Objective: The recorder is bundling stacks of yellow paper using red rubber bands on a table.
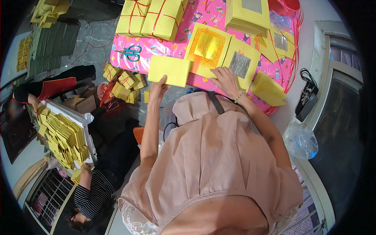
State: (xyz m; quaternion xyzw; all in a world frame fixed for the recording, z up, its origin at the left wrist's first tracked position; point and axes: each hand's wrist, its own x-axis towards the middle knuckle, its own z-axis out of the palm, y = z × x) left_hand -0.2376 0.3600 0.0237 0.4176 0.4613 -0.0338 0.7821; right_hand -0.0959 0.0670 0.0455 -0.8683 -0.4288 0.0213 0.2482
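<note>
A plain yellow folded paper packet (169, 71) is gripped at its near edge by my left hand (158, 90), thumb on top. My right hand (227, 81) lies with its fingers spread on the near edge of yellow paper sheets, holding nothing that I can see. Under and beyond its fingers is a yellow sheet with a gold foil square (208, 45) framed in orange. To the right of that, a yellow sheet with a silver foil square (240, 64) reaches the table's front edge. Folded yellow paper (269, 89) sits just right of my right wrist.
The pink patterned table (172, 47) bears teal-handled scissors (131, 53), yellow bundles tied with red string (156, 17) and a tall yellow stack (246, 24). Red strands hang at the right. At left, two people work by a table heaped with yellow paper pieces (62, 135).
</note>
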